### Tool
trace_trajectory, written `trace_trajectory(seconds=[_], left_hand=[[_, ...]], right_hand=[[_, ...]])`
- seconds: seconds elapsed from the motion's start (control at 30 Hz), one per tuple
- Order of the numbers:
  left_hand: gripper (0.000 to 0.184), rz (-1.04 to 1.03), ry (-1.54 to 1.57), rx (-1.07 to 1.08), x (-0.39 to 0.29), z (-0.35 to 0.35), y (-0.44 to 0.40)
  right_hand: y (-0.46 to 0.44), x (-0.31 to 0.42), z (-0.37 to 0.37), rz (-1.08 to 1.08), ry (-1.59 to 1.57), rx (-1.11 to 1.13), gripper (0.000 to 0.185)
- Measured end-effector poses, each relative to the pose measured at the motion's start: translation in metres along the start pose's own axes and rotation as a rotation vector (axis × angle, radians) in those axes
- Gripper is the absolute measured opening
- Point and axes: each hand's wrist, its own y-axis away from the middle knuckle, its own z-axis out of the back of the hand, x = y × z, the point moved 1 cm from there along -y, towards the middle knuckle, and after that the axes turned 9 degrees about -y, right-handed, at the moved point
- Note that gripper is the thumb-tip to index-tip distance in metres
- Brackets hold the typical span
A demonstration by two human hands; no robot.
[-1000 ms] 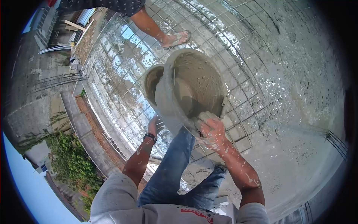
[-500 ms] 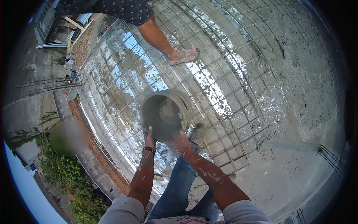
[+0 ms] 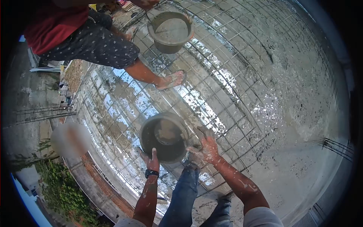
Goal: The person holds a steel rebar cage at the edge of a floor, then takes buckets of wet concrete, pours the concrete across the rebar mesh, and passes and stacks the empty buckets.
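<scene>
A grey bucket (image 3: 146,130) with its mouth facing up toward me is just in front of my hands, over the rebar mesh. My left hand (image 3: 152,162), with a dark watch at the wrist, is at the bucket's near left side, thumb and fingers apart. On the right, my right hand (image 3: 206,148) is spread beside the bucket, its fingers splayed and smeared with cement. Whether either hand touches the rim is hard to tell. Farther off, a co-worker's hand (image 3: 145,3) is at the handle of another bucket (image 3: 169,45) containing grey material.
The co-worker's sandalled foot (image 3: 174,80) stands on the rebar mesh (image 3: 227,113) beyond my bucket. Wet concrete (image 3: 295,113) spreads over the right side. Rebar ends (image 3: 338,148) stick out at the far right. A low brick edge (image 3: 100,178) runs at lower left.
My hands have opened from the bucket, the right one moving off to the right. The bucket is lower in view. More of the co-worker and a second bucket have come into view at the top.
</scene>
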Motion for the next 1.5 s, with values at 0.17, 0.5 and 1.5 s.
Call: trace_trajectory(seconds=[0.17, 0.5, 1.5], left_hand=[[0.057, -0.401, 0.131, 0.33, -0.053, -0.033, 0.075], [0.056, 0.424, 0.357, 1.045, 0.063, -0.129, 0.183], [0.069, -0.628, 0.33, 1.711, -0.044, -0.424, 0.99]], right_hand=[[-0.086, -0.038, 0.12, -0.13, 0.046, -0.538, 0.095], [0.157, 0.07, 0.147, 0.092, -0.947, 0.022, 0.056], [1.13, -0.378, 0.253, -1.348, 0.341, -1.636, 0.04]])
